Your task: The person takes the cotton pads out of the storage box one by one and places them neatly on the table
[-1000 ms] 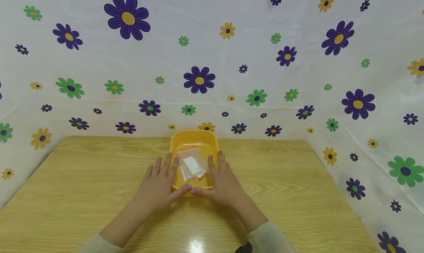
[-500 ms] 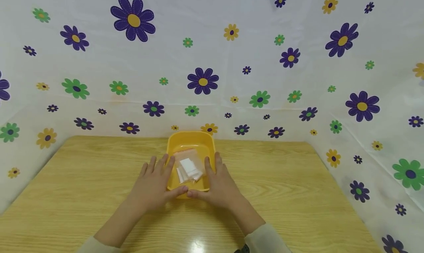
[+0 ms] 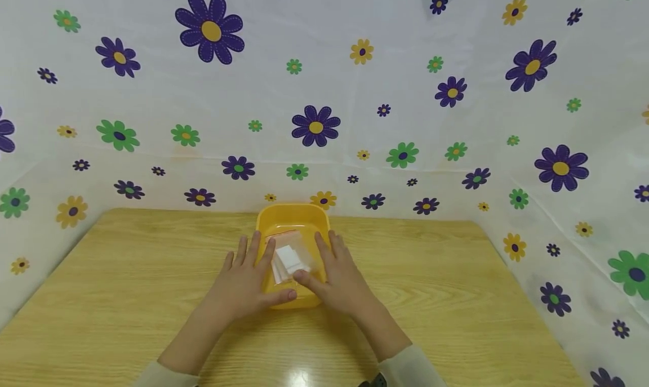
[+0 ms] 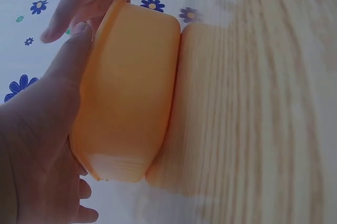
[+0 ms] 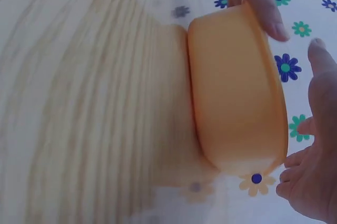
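A yellow plastic tub point(image 3: 294, 305) with a raised rim sits on the table. Inside it lies a clear zip bag point(image 3: 303, 241) with white flat pieces point(image 3: 288, 257) in it. My left hand point(image 3: 238, 291) spreads its fingers along the tub's left side, its thumb across the near rim. In the left wrist view, that thumb point(image 4: 68, 58) lies along the rim. At the right side my right hand point(image 3: 346, 285) has its fingers stretched forward, with the thumb raised over the tub. The right wrist view has this hand point(image 5: 316, 150) just apart from the tub wall point(image 5: 231, 92).
The wood-grain table point(image 3: 456, 297) extends on both sides of the tub. Behind it and at the sides hangs a white sheet point(image 3: 263, 88) printed with purple, green and yellow flowers. The tub's far end stands close to the back sheet.
My right thumb has lifted off the near rim and moved over the tub, away from the left thumb. The tub shifts slightly in view along with the camera; the bag still lies inside it.
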Demonstrator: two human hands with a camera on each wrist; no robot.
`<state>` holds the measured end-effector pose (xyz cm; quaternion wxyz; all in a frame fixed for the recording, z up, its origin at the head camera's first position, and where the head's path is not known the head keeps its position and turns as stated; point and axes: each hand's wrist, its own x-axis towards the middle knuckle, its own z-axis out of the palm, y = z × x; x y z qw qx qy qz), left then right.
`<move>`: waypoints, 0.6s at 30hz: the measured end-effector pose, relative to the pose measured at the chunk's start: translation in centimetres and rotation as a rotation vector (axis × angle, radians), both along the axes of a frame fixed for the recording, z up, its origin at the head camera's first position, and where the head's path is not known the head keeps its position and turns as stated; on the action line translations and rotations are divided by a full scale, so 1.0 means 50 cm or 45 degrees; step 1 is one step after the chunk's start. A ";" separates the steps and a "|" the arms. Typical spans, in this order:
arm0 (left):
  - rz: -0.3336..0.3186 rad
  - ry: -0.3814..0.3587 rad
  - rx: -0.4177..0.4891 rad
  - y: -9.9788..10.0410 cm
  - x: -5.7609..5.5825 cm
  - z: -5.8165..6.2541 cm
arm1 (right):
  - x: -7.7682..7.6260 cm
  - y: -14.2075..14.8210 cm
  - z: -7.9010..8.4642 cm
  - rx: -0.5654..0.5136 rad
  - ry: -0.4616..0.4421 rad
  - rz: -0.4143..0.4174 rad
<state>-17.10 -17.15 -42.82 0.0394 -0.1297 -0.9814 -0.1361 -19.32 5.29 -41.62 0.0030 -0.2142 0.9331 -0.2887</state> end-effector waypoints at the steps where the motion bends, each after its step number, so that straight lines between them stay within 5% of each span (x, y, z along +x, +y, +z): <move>1: -0.001 0.000 -0.006 0.000 0.000 0.000 | -0.002 -0.004 0.004 -0.048 0.007 0.005; 5: 0.009 -0.007 -0.016 0.000 0.000 -0.001 | -0.010 -0.026 0.020 -0.294 -0.048 0.034; 11: 0.015 -0.009 -0.019 0.001 0.003 0.003 | -0.029 -0.054 0.034 -0.720 -0.383 0.011; 18: -0.003 0.015 -0.002 -0.001 0.004 0.001 | -0.051 -0.076 0.038 -0.885 -0.545 -0.027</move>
